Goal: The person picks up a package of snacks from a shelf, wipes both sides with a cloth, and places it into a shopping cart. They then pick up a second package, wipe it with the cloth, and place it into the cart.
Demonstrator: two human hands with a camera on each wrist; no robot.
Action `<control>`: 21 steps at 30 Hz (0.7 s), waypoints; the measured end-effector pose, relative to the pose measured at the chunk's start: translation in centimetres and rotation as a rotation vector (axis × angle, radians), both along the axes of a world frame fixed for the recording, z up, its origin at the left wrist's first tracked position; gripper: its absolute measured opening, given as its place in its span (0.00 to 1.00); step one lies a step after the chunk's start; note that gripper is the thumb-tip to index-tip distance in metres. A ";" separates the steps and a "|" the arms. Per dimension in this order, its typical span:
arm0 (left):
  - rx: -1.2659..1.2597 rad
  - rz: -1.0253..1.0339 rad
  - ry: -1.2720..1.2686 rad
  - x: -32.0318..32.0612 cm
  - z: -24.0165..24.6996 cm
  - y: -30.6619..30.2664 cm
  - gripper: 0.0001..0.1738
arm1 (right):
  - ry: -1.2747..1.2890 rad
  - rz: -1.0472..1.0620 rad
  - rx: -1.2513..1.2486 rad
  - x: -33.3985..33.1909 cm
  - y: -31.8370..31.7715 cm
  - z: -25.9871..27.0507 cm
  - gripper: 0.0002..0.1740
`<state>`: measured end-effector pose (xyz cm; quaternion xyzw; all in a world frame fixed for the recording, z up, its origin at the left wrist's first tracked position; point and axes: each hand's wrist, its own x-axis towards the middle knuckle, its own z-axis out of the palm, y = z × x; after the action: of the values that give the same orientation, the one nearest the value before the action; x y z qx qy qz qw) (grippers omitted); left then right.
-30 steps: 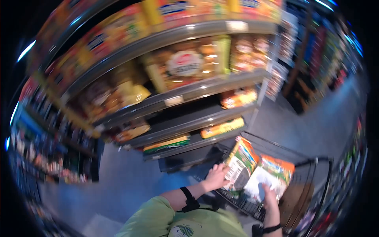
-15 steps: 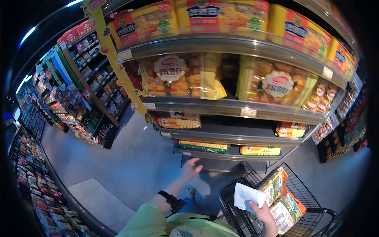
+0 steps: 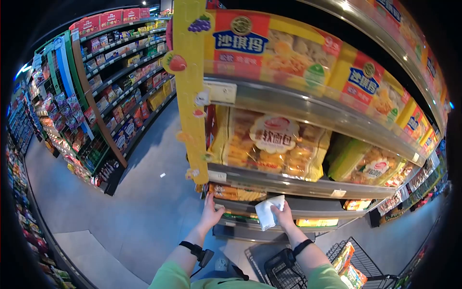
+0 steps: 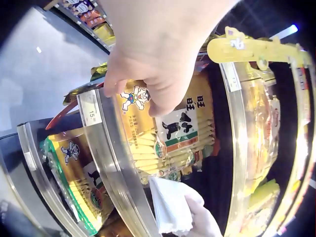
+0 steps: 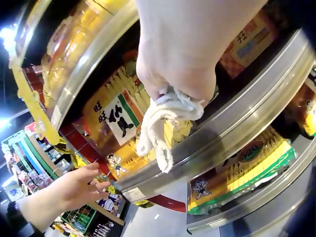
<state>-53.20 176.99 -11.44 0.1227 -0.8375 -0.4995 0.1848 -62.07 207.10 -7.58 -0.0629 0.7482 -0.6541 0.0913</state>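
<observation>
My left hand (image 3: 210, 214) is at the left end of a low shelf, beside a yellow pack of stick snacks (image 4: 190, 106). In the left wrist view, its thumb and fingers overlap the pack's end, close to the price tag (image 4: 91, 109). Seen from the right wrist, the fingers of that hand are spread and fairly straight. A folded white cloth (image 3: 265, 213) is pinched in my right hand (image 3: 285, 216), held in front of the same shelf. The cloth's loose folds (image 5: 159, 133) hang down over the shelf edge.
Below lies another snack pack with a green border (image 5: 242, 170). Bagged bread (image 3: 274, 144) and yellow-red boxes (image 3: 279, 48) fill the shelves above. A yellow fruit-decorated strip (image 3: 190, 96) edges the shelf end. A black cart (image 3: 353, 245) holding colourful packs stands at lower right.
The view has turned, with the shelf's left end now close ahead. My left hand has left the cart and reached the low shelf; my right has carried the cloth from over the cart to it.
</observation>
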 end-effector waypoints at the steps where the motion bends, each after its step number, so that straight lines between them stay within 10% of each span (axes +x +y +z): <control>1: 0.097 0.000 -0.040 -0.2 0.5 -0.2 0.51 | -0.077 -0.029 -0.021 -1.3 -1.6 0.4 0.24; 7: 0.163 -0.051 -0.047 -1.7 -0.8 -1.7 0.53 | -0.399 -0.003 -0.132 -6.9 -5.6 -1.6 0.23; 18: 0.282 -0.113 -0.018 -2.6 0.8 -1.4 0.54 | -0.247 -0.064 0.022 -6.7 -2.6 -0.5 0.19; 20: 0.666 -0.251 -0.213 -2.5 3.5 -0.3 0.52 | -0.414 -0.152 -0.024 -5.5 -2.0 1.5 0.18; 21: 0.332 -0.220 -0.158 -2.8 2.9 0.4 0.48 | -0.395 -0.142 -0.104 -5.2 -1.7 1.7 0.17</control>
<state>-56.02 177.34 -8.50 0.0979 -0.7640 -0.6365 0.0402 -67.28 205.45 -5.91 0.1147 0.6835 -0.6962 0.1867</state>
